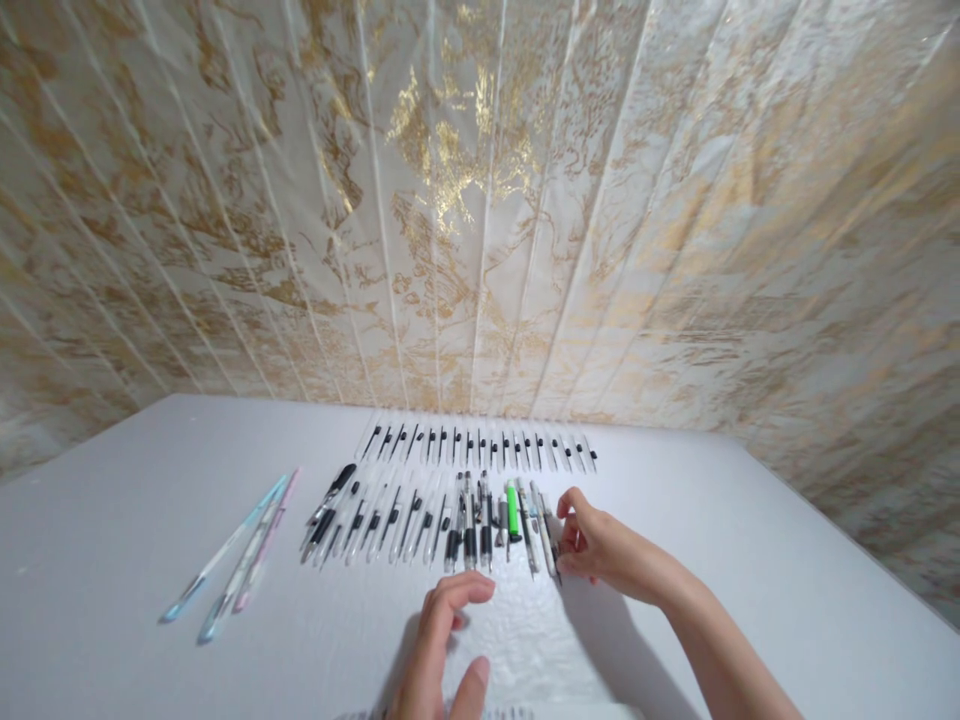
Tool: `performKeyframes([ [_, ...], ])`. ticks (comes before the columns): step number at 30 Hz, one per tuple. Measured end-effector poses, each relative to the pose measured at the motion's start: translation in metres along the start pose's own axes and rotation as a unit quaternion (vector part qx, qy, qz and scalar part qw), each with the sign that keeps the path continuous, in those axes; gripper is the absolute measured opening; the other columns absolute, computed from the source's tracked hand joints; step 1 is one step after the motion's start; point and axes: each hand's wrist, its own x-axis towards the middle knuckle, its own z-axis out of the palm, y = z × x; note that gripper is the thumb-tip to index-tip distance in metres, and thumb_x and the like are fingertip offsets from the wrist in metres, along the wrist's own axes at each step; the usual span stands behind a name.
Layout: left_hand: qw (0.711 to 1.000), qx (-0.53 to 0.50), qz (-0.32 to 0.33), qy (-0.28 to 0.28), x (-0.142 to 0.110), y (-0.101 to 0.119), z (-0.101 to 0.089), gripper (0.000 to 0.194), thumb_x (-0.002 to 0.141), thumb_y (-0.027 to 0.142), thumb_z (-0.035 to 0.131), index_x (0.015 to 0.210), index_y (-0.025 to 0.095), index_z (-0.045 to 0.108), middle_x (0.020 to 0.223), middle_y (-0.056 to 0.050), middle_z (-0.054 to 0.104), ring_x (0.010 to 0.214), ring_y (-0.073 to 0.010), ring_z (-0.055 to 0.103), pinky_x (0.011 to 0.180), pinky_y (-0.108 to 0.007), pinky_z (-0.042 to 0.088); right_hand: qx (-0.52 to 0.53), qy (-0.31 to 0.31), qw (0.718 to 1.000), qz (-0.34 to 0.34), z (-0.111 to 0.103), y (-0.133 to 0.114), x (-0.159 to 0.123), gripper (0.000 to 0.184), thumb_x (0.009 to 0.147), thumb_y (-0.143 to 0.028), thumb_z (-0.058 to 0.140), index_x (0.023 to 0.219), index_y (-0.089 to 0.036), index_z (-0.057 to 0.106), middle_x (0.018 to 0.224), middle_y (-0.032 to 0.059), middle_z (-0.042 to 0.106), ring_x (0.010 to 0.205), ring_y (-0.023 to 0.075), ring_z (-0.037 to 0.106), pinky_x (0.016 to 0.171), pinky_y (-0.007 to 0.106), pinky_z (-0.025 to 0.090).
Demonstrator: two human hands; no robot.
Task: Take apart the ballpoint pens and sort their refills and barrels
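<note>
A row of pens (394, 511) lies side by side across the middle of the white table, some clear with black clips, others with black grips. My right hand (592, 540) is at the right end of this row. Its thumb and fingers curl against a slim pen (556, 555), mostly hidden by the hand. Just left of it lie white patterned pens (527, 530) and a bright green pen-like item (512, 508). Below the row, my left hand (450, 640) hovers with fingers bent and thumb apart, holding nothing.
Behind, a second row of clear pens (455, 447) with black clips stretches along the table (660, 470). Three longer pens (251, 545), blue, clear and pink, lie slanted on the left. A gold-patterned pale curtain (450, 250) hangs at the table's back edge.
</note>
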Motion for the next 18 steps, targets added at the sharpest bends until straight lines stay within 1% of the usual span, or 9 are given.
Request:
performKeyframes([
  [2, 1.0, 0.02, 0.002, -0.023, -0.002, -0.002, 0.002, 0.033, 0.085, 0.021, 0.046, 0.116, 0.027, 0.054, 0.129, -0.008, 0.056, 0.115, -0.0255, 0.052, 0.085, -0.035, 0.045, -0.03, -0.018, 0.999, 0.012, -0.001, -0.003, -0.006, 0.039, 0.07, -0.007, 0.063, 0.09, -0.024, 0.034, 0.066, -0.0089, 0.052, 0.046, 0.0073, 0.047, 0.042, 0.019, 0.037],
  [3, 0.998, 0.039, 0.009, -0.049, -0.003, -0.003, 0.003, 0.032, 0.086, 0.023, 0.047, 0.117, 0.027, 0.054, 0.13, -0.008, 0.056, 0.116, -0.0262, 0.052, 0.085, -0.035, 0.046, -0.041, -0.027, 0.999, 0.021, -0.001, -0.005, -0.008, 0.038, 0.071, -0.009, 0.064, 0.089, -0.024, 0.034, 0.063, -0.0096, 0.052, 0.044, 0.0073, 0.046, 0.04, 0.019, 0.035],
  [5, 0.985, 0.099, 0.048, -0.131, -0.003, -0.004, 0.008, 0.035, 0.088, 0.027, 0.051, 0.123, 0.027, 0.055, 0.135, -0.009, 0.056, 0.121, -0.0284, 0.051, 0.092, -0.038, 0.045, -0.048, -0.039, 0.998, 0.034, -0.001, -0.006, -0.01, 0.036, 0.072, -0.011, 0.065, 0.086, -0.024, 0.034, 0.054, -0.0118, 0.048, 0.038, 0.0078, 0.044, 0.036, 0.019, 0.033],
  [6, 0.97, 0.134, 0.08, -0.187, -0.003, -0.003, 0.01, 0.039, 0.09, 0.03, 0.052, 0.128, 0.028, 0.053, 0.139, -0.008, 0.054, 0.125, -0.0296, 0.049, 0.098, -0.041, 0.042, -0.046, -0.043, 0.997, 0.035, 0.0, -0.005, -0.009, 0.036, 0.073, -0.012, 0.065, 0.084, -0.024, 0.033, 0.051, -0.0125, 0.047, 0.037, 0.0082, 0.044, 0.035, 0.019, 0.033],
  [8, 0.922, 0.194, 0.146, -0.303, 0.002, 0.0, 0.015, 0.045, 0.095, 0.03, 0.047, 0.14, 0.03, 0.044, 0.148, -0.007, 0.047, 0.135, -0.0307, 0.041, 0.107, -0.045, 0.034, -0.024, -0.057, 0.998, 0.028, -0.001, 0.0, -0.005, 0.035, 0.074, -0.013, 0.065, 0.083, -0.024, 0.033, 0.047, -0.0127, 0.048, 0.036, 0.0087, 0.046, 0.035, 0.019, 0.035],
  [10, 0.875, 0.227, 0.189, -0.382, 0.011, 0.006, 0.019, 0.049, 0.099, 0.031, 0.042, 0.147, 0.03, 0.035, 0.152, -0.006, 0.038, 0.14, -0.0308, 0.034, 0.109, -0.047, 0.032, 0.024, -0.076, 0.997, 0.013, -0.003, 0.009, 0.0, 0.032, 0.076, -0.013, 0.063, 0.083, -0.024, 0.034, 0.047, -0.0123, 0.051, 0.037, 0.0088, 0.048, 0.037, 0.018, 0.038],
  [12, 0.855, 0.241, 0.213, -0.406, 0.022, 0.013, 0.021, 0.056, 0.097, 0.042, 0.044, 0.149, 0.028, 0.029, 0.153, -0.009, 0.034, 0.141, -0.0323, 0.032, 0.109, -0.048, 0.032, 0.082, -0.08, 0.993, -0.005, -0.007, 0.019, 0.006, 0.03, 0.077, -0.015, 0.062, 0.085, -0.024, 0.034, 0.047, -0.0123, 0.053, 0.037, 0.0083, 0.048, 0.038, 0.018, 0.039],
  [15, 0.859, 0.243, 0.232, -0.386, 0.036, 0.017, 0.023, 0.074, 0.089, 0.058, 0.051, 0.15, 0.024, 0.028, 0.151, -0.013, 0.035, 0.138, -0.0352, 0.036, 0.109, -0.05, 0.031, 0.147, -0.051, 0.987, -0.035, -0.01, 0.031, 0.015, 0.029, 0.077, -0.02, 0.06, 0.087, -0.023, 0.033, 0.047, -0.0126, 0.054, 0.036, 0.0077, 0.046, 0.038, 0.018, 0.038],
  [18, 0.861, 0.248, 0.228, -0.381, 0.045, 0.011, 0.025, 0.076, 0.087, 0.059, 0.053, 0.15, 0.025, 0.028, 0.152, -0.012, 0.035, 0.139, -0.0352, 0.035, 0.11, -0.05, 0.029, 0.193, -0.051, 0.978, -0.055, -0.012, 0.039, 0.02, 0.028, 0.075, -0.026, 0.059, 0.088, -0.023, 0.035, 0.048, -0.0117, 0.056, 0.036, 0.0078, 0.047, 0.038, 0.019, 0.038],
])
